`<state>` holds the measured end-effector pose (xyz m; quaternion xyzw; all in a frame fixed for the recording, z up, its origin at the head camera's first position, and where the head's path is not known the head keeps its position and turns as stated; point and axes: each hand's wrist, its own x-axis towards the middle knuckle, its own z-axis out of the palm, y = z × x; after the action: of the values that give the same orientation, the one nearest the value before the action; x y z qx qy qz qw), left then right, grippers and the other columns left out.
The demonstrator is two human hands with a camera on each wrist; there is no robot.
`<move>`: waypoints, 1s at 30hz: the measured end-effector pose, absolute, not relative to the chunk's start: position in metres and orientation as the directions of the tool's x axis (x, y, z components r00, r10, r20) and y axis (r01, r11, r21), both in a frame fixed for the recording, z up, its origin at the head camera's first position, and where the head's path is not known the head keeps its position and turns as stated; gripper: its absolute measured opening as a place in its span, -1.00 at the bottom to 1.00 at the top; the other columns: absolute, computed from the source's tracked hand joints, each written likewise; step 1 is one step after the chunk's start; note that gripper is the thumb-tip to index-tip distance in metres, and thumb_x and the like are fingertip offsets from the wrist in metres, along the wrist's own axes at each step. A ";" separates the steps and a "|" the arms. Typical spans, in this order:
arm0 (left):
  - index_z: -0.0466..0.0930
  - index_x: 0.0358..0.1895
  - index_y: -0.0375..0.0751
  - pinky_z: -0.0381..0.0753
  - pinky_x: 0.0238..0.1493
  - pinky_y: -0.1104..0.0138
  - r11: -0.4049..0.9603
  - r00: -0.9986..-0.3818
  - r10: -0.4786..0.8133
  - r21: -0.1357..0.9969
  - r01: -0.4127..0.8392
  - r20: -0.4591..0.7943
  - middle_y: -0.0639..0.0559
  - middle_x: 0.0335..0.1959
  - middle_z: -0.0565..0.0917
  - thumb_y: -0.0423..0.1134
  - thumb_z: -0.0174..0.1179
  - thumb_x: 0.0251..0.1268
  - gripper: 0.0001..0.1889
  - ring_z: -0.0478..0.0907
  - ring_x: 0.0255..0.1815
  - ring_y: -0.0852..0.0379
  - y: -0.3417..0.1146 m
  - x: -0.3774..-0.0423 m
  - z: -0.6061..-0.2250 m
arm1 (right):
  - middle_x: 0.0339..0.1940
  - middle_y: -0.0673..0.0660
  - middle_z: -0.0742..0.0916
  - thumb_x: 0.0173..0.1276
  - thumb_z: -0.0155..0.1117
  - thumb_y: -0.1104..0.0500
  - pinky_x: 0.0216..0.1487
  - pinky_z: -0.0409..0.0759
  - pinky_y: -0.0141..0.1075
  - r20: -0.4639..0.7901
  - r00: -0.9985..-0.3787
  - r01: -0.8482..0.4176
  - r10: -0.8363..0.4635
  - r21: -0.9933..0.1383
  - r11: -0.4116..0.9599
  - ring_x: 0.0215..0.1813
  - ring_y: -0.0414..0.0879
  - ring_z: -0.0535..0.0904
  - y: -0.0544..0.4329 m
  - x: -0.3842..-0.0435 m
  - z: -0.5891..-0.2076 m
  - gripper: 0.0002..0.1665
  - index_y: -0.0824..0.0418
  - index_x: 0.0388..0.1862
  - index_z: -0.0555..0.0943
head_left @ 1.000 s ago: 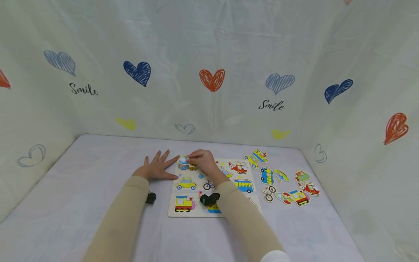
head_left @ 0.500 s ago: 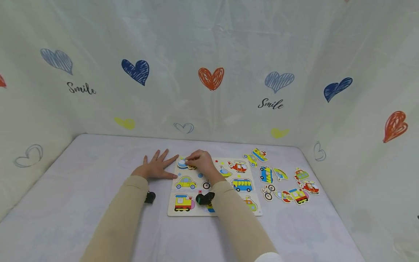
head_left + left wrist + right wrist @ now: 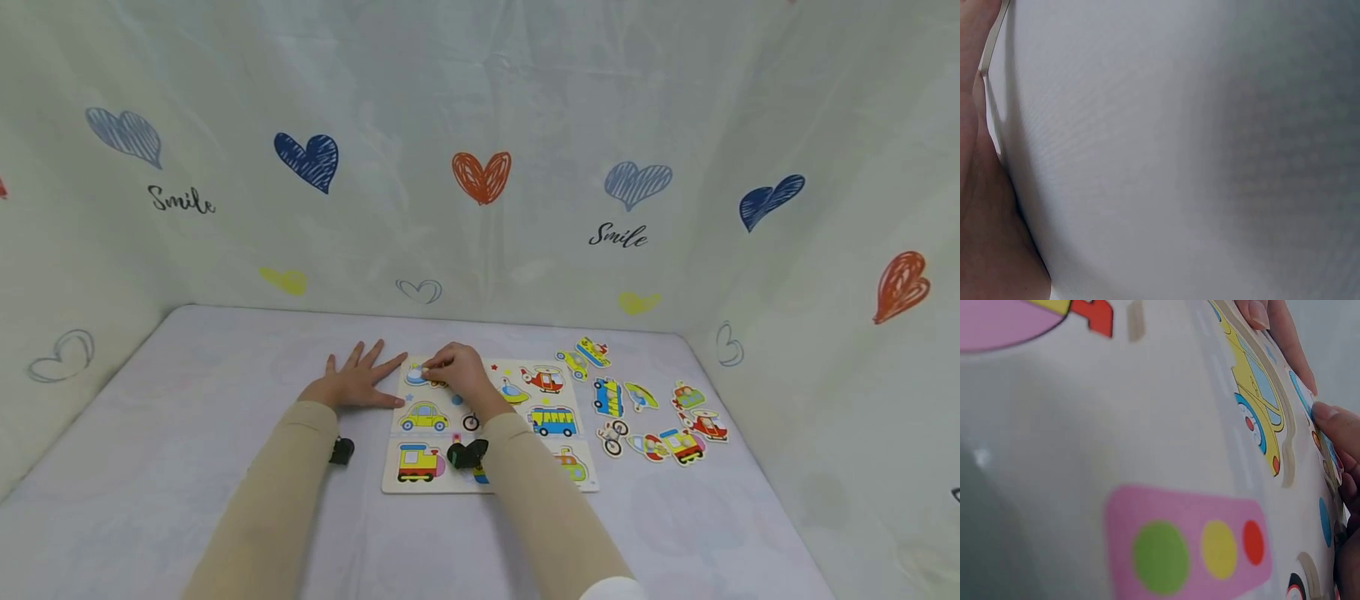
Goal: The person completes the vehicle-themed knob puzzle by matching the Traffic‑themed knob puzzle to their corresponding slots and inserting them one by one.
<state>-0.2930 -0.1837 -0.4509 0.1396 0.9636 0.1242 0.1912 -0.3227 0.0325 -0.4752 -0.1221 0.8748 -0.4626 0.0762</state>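
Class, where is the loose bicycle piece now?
In the head view, the bicycle piece lies right of the board, below the loose bus and left of the rocket.

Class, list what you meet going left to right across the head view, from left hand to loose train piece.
Bare left hand, bare right hand, long blue-and-yellow bus picture on the white rectangular board, loose black-wheeled bicycle cutout, loose yellow-red-and-pink train cutout.
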 end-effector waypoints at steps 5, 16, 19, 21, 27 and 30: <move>-0.03 0.57 0.07 -0.44 0.24 -0.44 0.931 -0.889 0.312 0.294 0.216 -0.335 -0.28 0.57 -0.26 0.43 0.15 0.12 0.01 -0.44 0.50 -0.41 -0.182 -0.292 -0.448 | -0.29 -0.07 0.61 0.22 0.47 0.10 -0.17 0.48 -0.37 -0.021 -0.959 -0.148 -0.284 -0.815 0.561 -0.21 -0.17 0.48 0.031 -0.322 -0.474 -0.87 0.11 -0.28 0.81; -0.09 0.58 0.16 -0.51 0.26 -0.40 0.937 -0.892 0.301 0.279 0.211 -0.336 -0.21 0.58 -0.32 0.49 0.11 0.07 0.05 -0.50 0.51 -0.35 -0.185 -0.297 -0.460 | -0.32 -0.06 0.59 0.24 0.45 0.09 -0.25 0.48 -0.39 -0.051 -0.955 -0.133 -0.291 -0.804 0.579 -0.24 -0.17 0.48 0.031 -0.326 -0.474 -0.88 0.08 -0.28 0.81; -0.07 0.58 0.14 -0.50 0.25 -0.42 0.936 -0.891 0.301 0.284 0.207 -0.340 -0.23 0.58 -0.31 0.48 0.12 0.07 0.05 -0.49 0.51 -0.37 -0.184 -0.297 -0.458 | -0.33 -0.06 0.59 0.25 0.44 0.07 -0.26 0.47 -0.39 -0.054 -0.953 -0.140 -0.300 -0.796 0.589 -0.26 -0.17 0.48 0.032 -0.324 -0.472 -0.86 0.08 -0.27 0.81; -0.05 0.57 0.12 -0.49 0.24 -0.42 0.936 -0.890 0.298 0.289 0.201 -0.345 -0.25 0.58 -0.29 0.47 0.14 0.07 0.05 -0.48 0.51 -0.39 -0.182 -0.296 -0.455 | -0.33 -0.06 0.60 0.25 0.44 0.06 -0.25 0.47 -0.39 -0.056 -0.949 -0.149 -0.311 -0.789 0.596 -0.26 -0.17 0.48 0.032 -0.323 -0.470 -0.85 0.08 -0.25 0.80; -0.04 0.57 0.09 -0.43 0.24 -0.45 0.938 -0.890 0.299 0.277 0.208 -0.345 -0.28 0.57 -0.27 0.45 0.13 0.11 0.02 -0.44 0.50 -0.42 -0.180 -0.294 -0.452 | -0.28 -0.06 0.65 0.25 0.45 0.05 -0.22 0.52 -0.37 -0.093 -0.936 -0.118 -0.340 -0.827 0.550 -0.22 -0.16 0.52 0.040 -0.320 -0.461 -0.79 0.05 -0.16 0.76; -0.04 0.57 0.09 -0.42 0.24 -0.45 0.938 -0.892 0.298 0.275 0.209 -0.339 -0.28 0.57 -0.26 0.45 0.13 0.10 0.02 -0.43 0.50 -0.42 -0.180 -0.294 -0.453 | -0.27 -0.04 0.68 0.24 0.45 0.07 -0.21 0.53 -0.36 -0.089 -0.939 -0.092 -0.332 -0.866 0.491 -0.21 -0.14 0.53 0.049 -0.322 -0.458 -0.77 0.07 -0.12 0.75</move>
<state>-0.2940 -0.1800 -0.4526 0.1315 0.9658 0.1163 0.1911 -0.3220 0.0490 -0.4583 -0.1239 0.8547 -0.4890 0.1229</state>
